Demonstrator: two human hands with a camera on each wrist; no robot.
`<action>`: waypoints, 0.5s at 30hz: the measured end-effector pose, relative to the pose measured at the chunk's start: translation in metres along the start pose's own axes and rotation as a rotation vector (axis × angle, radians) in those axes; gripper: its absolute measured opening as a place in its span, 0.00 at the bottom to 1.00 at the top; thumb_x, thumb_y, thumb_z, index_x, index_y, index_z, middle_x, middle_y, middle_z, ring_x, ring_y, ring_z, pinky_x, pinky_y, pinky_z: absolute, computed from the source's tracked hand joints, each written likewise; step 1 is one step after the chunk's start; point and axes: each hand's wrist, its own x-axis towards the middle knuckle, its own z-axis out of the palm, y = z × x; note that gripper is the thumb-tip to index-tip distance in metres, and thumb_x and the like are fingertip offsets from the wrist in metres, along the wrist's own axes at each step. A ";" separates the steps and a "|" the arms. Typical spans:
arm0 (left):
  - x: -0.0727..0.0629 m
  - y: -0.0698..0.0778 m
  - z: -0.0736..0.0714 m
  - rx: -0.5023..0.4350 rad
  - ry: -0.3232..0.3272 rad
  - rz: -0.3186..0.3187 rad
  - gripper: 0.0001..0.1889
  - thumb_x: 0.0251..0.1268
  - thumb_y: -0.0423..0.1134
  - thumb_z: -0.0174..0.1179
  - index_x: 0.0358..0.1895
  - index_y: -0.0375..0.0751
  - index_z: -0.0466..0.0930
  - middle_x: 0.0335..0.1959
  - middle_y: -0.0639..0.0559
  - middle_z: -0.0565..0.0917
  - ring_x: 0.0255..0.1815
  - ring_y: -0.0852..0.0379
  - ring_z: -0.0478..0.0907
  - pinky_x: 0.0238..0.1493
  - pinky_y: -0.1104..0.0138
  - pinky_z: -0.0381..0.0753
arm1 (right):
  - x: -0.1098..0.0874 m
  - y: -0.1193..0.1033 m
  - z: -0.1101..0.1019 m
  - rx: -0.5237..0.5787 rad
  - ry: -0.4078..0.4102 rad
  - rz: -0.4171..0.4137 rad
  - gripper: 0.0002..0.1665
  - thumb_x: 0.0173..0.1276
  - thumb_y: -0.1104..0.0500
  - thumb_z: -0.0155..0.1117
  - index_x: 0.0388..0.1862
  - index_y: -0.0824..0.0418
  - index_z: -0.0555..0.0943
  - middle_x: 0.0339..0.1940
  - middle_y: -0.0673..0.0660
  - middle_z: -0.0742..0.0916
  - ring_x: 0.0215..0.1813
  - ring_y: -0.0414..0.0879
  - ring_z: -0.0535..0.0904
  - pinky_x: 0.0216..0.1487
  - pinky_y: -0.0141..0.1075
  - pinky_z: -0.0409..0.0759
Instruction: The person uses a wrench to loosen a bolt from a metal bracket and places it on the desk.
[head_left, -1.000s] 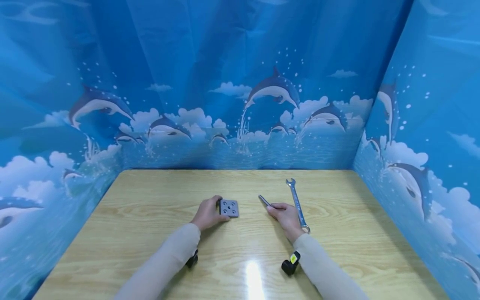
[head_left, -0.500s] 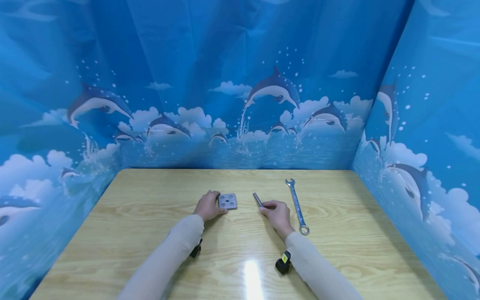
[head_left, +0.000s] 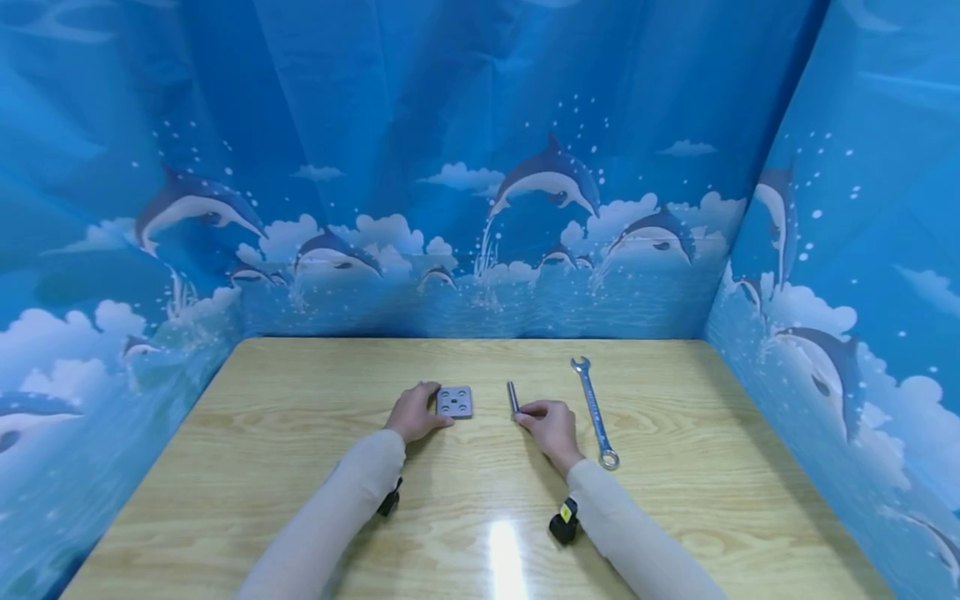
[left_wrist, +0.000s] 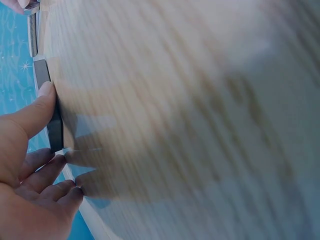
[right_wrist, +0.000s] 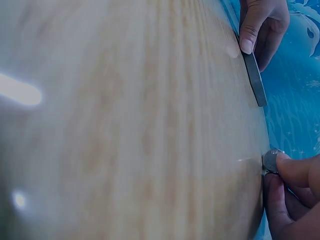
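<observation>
On the table, my left hand point(head_left: 414, 413) holds a square grey metal plate point(head_left: 454, 402) by its left side. Several round holes show in its top face. The left wrist view has the thumb point(left_wrist: 46, 92) against the plate's near edge. To the right, my right hand point(head_left: 551, 429) pinches the near end of a hex bolt point(head_left: 513, 396) between thumb and fingers. The bolt's threaded shank point(left_wrist: 32, 35) points away from me, apart from the plate. In the right wrist view the round end face of its head point(right_wrist: 270, 161) sits at the fingertips.
A combination wrench point(head_left: 595, 410) lies right of my right hand, open end away from me. The wood-grain table point(head_left: 300, 383) ends at a blue dolphin-print curtain point(head_left: 480, 308) behind and at both sides. Glare point(head_left: 506, 550) marks the near middle.
My right hand has moved left, away from the wrench, and the bolt has swung from a slant to almost straight ahead. The plate and left hand have shifted slightly away from me.
</observation>
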 end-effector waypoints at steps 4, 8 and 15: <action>0.000 0.000 0.000 0.014 0.001 -0.004 0.40 0.50 0.42 0.73 0.67 0.35 0.67 0.68 0.40 0.70 0.72 0.41 0.60 0.74 0.50 0.60 | 0.001 0.000 -0.001 0.002 -0.015 -0.001 0.08 0.59 0.61 0.72 0.38 0.62 0.87 0.35 0.57 0.89 0.40 0.50 0.84 0.44 0.42 0.84; -0.002 -0.003 -0.002 0.029 -0.011 0.004 0.42 0.50 0.44 0.73 0.69 0.36 0.65 0.68 0.40 0.69 0.72 0.41 0.60 0.74 0.50 0.59 | 0.002 0.003 -0.004 0.021 -0.065 0.013 0.10 0.63 0.59 0.69 0.42 0.62 0.86 0.41 0.58 0.88 0.46 0.52 0.83 0.50 0.44 0.83; -0.017 -0.015 -0.010 0.119 -0.086 0.081 0.45 0.53 0.53 0.70 0.70 0.34 0.61 0.69 0.36 0.66 0.71 0.38 0.61 0.73 0.47 0.61 | 0.005 0.006 -0.028 0.059 -0.189 0.061 0.15 0.71 0.57 0.60 0.51 0.65 0.82 0.45 0.58 0.86 0.47 0.48 0.82 0.48 0.40 0.84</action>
